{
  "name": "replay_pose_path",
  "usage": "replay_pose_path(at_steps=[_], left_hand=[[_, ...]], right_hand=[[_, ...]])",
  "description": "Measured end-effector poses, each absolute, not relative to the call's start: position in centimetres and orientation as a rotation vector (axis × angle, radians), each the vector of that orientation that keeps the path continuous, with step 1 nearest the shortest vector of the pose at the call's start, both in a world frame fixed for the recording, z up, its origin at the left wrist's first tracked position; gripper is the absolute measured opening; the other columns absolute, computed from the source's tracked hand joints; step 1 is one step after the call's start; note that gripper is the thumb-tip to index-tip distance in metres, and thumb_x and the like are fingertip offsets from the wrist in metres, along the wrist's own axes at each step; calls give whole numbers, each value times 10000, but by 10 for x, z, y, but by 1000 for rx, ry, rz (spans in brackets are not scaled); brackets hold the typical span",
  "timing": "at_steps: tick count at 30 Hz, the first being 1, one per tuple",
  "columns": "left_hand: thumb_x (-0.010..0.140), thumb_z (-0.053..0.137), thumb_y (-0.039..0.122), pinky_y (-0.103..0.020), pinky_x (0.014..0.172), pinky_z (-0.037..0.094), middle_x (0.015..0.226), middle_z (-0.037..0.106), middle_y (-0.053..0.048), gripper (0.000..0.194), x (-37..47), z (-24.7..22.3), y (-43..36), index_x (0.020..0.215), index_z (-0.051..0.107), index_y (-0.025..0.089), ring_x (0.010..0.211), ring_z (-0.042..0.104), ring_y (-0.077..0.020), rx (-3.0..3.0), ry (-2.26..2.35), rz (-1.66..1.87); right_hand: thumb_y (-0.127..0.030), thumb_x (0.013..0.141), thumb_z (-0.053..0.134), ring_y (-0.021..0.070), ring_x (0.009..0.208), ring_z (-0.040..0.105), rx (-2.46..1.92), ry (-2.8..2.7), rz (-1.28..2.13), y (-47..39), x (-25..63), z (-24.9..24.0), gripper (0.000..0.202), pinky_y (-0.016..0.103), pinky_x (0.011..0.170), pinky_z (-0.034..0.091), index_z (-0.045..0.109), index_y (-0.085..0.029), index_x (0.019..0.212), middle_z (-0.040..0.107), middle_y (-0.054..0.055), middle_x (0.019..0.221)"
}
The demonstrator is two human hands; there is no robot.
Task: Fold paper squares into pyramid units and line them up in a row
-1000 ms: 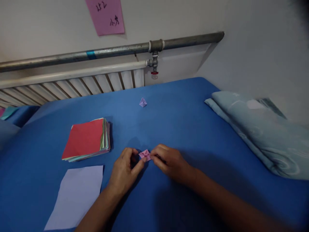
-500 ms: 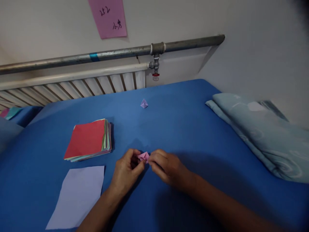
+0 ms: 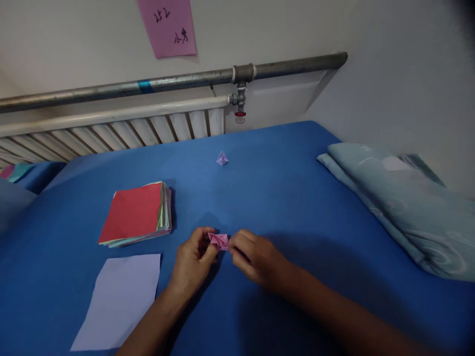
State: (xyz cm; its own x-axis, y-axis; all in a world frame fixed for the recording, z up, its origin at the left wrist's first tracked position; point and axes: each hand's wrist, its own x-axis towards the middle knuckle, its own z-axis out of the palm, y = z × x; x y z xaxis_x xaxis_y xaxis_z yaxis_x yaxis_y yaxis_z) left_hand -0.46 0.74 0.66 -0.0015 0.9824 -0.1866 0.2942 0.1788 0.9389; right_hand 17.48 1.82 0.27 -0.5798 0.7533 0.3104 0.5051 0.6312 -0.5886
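The pink folded paper (image 3: pixel 221 242) now shows a boxier outline than a moment ago, suggesting its folds are mid-shaping. Just above or on the blue surface (image 3: pixel 274 188), the left hand (image 3: pixel 191 262) pinches one end, the right hand (image 3: pixel 260 254), fingertips together, the other.

Left hand (image 3: pixel 190 264) and right hand (image 3: pixel 261 259) both bare. Wrists bare too. Left forearm (image 3: pixel 158 316), right forearm (image 3: pixel 330 304): bare, smooth outline, widening from the wrist. Right one shows more length, dimmer toward frame edge. Nail detail too small to read.
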Motion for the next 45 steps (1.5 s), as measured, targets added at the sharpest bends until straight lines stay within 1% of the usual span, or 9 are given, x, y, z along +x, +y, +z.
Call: replay_pose_path(at_steps=[3,9,14,17,23,27,31,38,45], left_hand=[[767,562,289,-272,580,524,810,700,-23,257,-5,8,7,995,597,175,586,621,-129,1266,1476,896],[770,551,285,-249,563,510,783,677,-20,230,-5,12,7,962,617,177,593,606,-122,1266,1472,870],[785,546,279,-239,543,497,727,660,-2,216,-7,12,9,962,619,177,554,584,-112,1243,1471,851],[787,554,303,-229,513,479,700,644,3,213,-8,10,10,940,621,171,535,566,-107,1218,1449,864],[795,562,332,-205,474,425,648,597,23,218,-10,8,10,923,620,165,510,520,-93,1225,1436,862],[802,573,340,-203,473,409,632,583,33,209,-13,7,11,911,617,167,488,498,-82,1204,1408,869],[786,604,364,-203,468,406,637,580,32,217,-12,6,12,872,613,165,478,494,-77,1161,1360,896],[791,622,377,-216,515,449,631,593,29,206,-9,5,11,805,594,173,531,540,-93,1138,1304,915],[785,632,356,-220,531,447,624,594,39,187,-8,4,11,801,595,173,531,538,-89,1111,1298,956]], right_hand=[[-109,883,457,131,678,528,-1019,-2350,653,19,175,4,129,245,629,418,576,-153,859,573,43,789],[-129,880,470,122,699,515,-1026,-2389,736,19,176,8,159,236,653,412,615,-165,932,568,37,838],[-93,832,470,105,643,464,-1002,-2427,716,18,176,11,188,223,596,361,625,-177,898,518,11,796],[-64,787,463,101,621,443,-968,-2439,711,18,177,10,248,220,575,345,621,-183,936,509,8,798],[-35,756,469,125,662,453,-976,-2488,623,20,178,7,285,242,606,365,636,-180,936,539,36,836],[-20,765,469,166,761,489,-875,-2510,518,22,178,5,344,299,703,412,638,-197,1006,570,69,912],[-24,793,457,170,835,526,-872,-2398,636,21,176,6,301,307,776,444,611,-173,1003,581,75,932],[-132,880,482,144,767,527,-881,-2328,764,18,169,8,200,272,715,444,626,-173,1013,575,54,880],[-116,853,534,129,773,530,-930,-2248,849,18,167,5,170,267,731,446,650,-186,956,557,37,889]])
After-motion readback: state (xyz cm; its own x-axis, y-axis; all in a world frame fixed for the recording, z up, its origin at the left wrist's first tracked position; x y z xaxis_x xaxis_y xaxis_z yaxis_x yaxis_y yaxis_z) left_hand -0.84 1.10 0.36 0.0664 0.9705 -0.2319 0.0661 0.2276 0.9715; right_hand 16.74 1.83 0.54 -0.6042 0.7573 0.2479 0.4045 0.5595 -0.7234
